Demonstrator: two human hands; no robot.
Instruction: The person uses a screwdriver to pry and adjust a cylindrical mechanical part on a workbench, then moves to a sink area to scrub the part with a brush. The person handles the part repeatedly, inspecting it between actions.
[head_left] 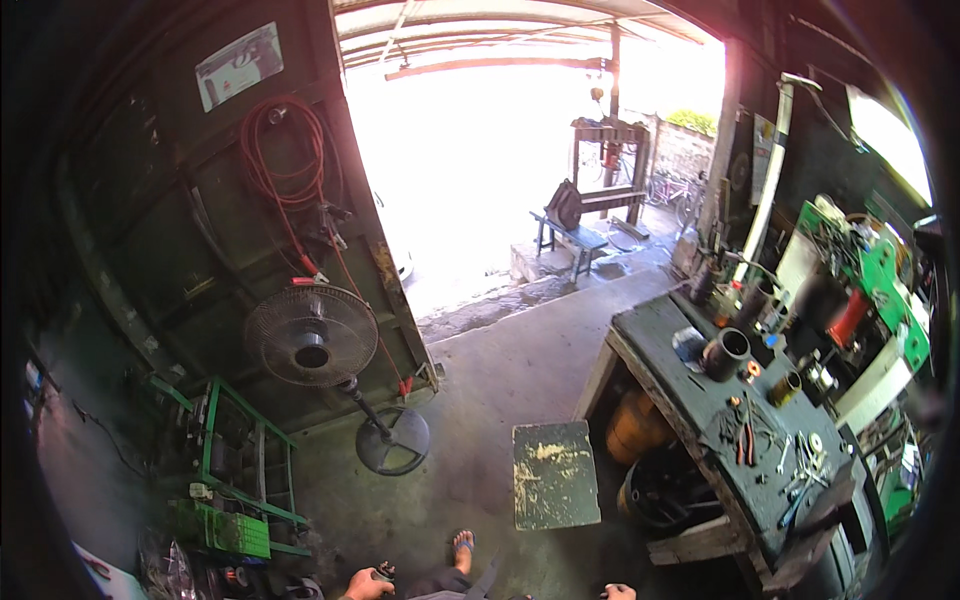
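Observation:
At the lower edge, my left hand [365,584] is closed around a small dark cylindrical object [384,572], whose kind I cannot make out. My right hand [620,592] shows only in part at the bottom edge, fingers curled. A small dark bit shows at its fingertips, too little to name. Between the hands, my foot in a sandal [463,545] rests on the concrete floor. Ahead of my hands stands a low stool [555,475] with a worn, paint-chipped dark top.
The workbench [655,340] at right carries pliers [745,440], wrenches [797,490] and a dark metal cylinder [727,352]. A pedestal fan [312,330] stands left, near a green metal frame [250,460]. Red cables [283,150] hang on the door. Outside is a bench [570,232] with a backpack.

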